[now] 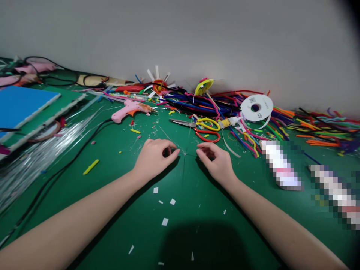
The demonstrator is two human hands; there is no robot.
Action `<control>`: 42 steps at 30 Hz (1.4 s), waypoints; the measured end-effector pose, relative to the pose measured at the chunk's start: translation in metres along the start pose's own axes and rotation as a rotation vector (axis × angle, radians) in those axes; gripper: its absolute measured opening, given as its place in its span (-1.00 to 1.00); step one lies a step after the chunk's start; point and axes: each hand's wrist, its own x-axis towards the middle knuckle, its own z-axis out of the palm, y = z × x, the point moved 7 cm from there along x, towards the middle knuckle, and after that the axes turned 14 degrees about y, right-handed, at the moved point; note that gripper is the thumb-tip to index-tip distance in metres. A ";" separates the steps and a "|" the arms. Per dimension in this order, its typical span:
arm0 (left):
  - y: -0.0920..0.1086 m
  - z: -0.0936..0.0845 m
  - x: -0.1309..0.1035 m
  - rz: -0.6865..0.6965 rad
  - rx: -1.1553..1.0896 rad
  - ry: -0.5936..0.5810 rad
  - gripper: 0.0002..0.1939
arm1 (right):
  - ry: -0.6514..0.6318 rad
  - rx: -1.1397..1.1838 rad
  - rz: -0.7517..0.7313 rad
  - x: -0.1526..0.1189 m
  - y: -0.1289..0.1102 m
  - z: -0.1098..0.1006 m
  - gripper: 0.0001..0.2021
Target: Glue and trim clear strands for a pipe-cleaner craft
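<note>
Thin clear strands cross in a star shape (185, 153) over the green tabletop, with a small pale knot at the centre. To the left of that centre, my left hand (154, 157) is closed in a pinch on one strand. My right hand (216, 161) pinches on the opposite side, thumb and fingers together at a strand's end. The strands are so fine that their exact ends at the fingertips are hard to make out. Scissors (206, 123) with yellow and red handles lie just beyond my hands, and a pink glue gun (132, 108) rests beyond my left hand.
A white ribbon spool (244, 107), a small glue bottle (229, 122) and a heap of coloured pipe cleaners (197, 103) line the wall. Clear strips (56, 150) and a blue board (25, 105) lie left. The glue gun's black cord (67, 167) crosses the left side. White paper scraps (165, 222) lie in front.
</note>
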 end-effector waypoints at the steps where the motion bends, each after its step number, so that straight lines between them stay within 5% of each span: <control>1: 0.000 0.001 -0.001 0.009 0.003 -0.004 -0.83 | -0.021 -0.025 -0.001 0.000 0.000 0.002 -0.78; 16: -0.004 0.008 0.002 0.005 -0.110 -0.028 -0.79 | -0.127 -0.171 -0.147 0.004 -0.006 0.015 -0.83; 42: -0.001 0.000 0.006 -0.014 -0.139 0.044 -0.76 | -0.068 -0.069 -0.035 0.008 -0.006 0.011 -0.79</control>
